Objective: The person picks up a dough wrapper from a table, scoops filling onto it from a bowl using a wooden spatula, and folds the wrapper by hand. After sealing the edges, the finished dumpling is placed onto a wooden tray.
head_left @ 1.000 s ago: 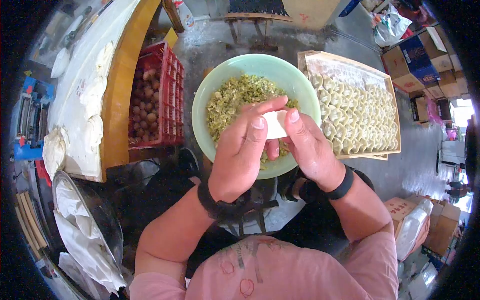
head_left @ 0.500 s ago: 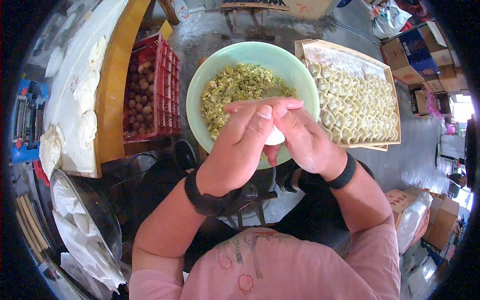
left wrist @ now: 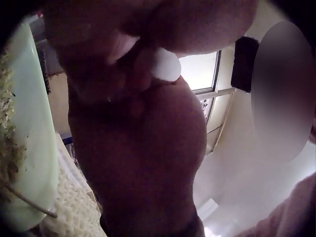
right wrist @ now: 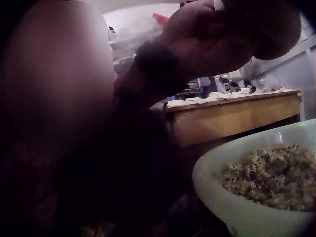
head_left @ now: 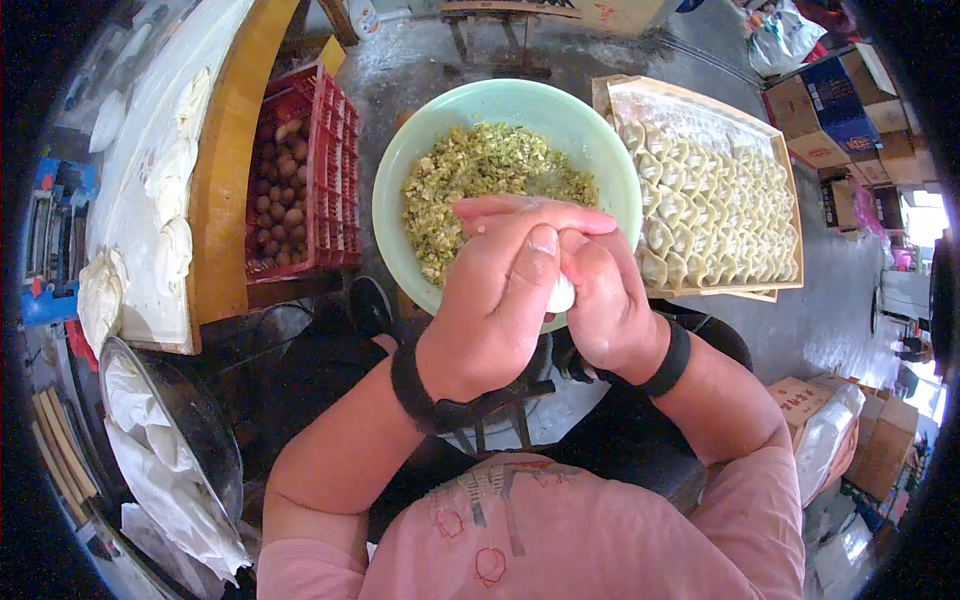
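Note:
Over the near part of a pale green bowl (head_left: 390,225) of chopped green filling (head_left: 495,165), both hands are pressed together round a dumpling (head_left: 562,295). Only a smooth white end of it shows below the thumbs; the rest is hidden by the fingers. My left hand (head_left: 495,305) has its thumb bent over the dumpling's top side, touching the other thumb. Opposite it, my right hand (head_left: 612,300) curls in, its thumb bent against the dough. From below, the left wrist view has the white dumpling end (left wrist: 166,66) bulging out between the palms.
Right of the bowl, a floured wooden tray (head_left: 680,105) bears rows of folded dumplings (head_left: 715,215). A red crate (head_left: 335,190) of round brown items stands left, beside a wooden-edged table (head_left: 225,200) with dough (head_left: 172,250) on it. Nearer lies a metal basin (head_left: 215,450) with white cloth.
The hands have closed together over the white wrapper, thumbs bending in, so less of it shows. The bowl and tray sit slightly higher in the head view.

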{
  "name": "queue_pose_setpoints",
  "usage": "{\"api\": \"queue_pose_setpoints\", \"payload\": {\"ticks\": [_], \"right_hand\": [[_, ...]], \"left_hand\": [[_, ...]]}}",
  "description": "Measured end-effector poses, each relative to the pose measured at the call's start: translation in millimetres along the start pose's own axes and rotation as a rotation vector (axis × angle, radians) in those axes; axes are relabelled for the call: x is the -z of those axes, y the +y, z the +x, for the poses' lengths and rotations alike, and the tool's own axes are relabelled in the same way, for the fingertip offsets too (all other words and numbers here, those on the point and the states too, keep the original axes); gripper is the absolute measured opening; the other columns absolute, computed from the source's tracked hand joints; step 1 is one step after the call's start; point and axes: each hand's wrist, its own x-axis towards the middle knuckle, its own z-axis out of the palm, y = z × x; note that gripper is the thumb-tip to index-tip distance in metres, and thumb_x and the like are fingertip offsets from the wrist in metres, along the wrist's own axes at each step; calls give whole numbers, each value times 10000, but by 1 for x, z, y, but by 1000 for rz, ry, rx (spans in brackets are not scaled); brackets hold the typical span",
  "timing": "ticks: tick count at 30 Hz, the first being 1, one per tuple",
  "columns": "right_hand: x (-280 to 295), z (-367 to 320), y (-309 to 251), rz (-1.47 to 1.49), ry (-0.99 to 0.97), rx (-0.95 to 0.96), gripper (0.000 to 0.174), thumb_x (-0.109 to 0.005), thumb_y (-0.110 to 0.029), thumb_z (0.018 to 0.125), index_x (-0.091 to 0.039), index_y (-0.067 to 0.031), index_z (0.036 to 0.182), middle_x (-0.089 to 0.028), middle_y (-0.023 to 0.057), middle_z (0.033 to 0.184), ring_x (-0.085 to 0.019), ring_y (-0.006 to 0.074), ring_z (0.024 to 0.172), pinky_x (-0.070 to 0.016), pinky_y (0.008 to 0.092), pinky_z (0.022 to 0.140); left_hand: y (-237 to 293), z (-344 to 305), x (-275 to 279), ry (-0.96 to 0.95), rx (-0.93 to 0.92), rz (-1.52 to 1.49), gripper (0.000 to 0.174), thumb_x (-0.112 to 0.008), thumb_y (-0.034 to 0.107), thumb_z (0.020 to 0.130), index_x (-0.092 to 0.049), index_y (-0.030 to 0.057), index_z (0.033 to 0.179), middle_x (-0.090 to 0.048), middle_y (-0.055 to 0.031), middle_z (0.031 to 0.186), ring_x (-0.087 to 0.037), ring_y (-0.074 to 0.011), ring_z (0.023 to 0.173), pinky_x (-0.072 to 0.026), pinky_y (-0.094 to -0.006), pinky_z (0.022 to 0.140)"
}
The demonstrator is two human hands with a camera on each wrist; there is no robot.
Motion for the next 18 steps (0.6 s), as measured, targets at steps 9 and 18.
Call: {"api": "queue_pose_setpoints", "payload": {"ticks": [9,18], "right_hand": [[4,-1,9,26,11,21,738,-271,-539,972,-568,39,1319,-643,98,1071,-567,159,838,-439,287,703],[33,7,6,-88,-146,35,1082,-169,-839,890,-475,51,1422,-466,166,1379,-483,260,1144,-386,351,933]], "left_hand": [[-16,4,-1,-8,0,-149,410,-387,280,1055,-640,-15,1187,-636,-78,970,-584,-146,836,-485,-286,769],[-5,4,11,-111,102,-297,819,-605,245,962,-98,91,1587,-489,-93,1276,-544,-167,1066,-498,-314,882]]}}
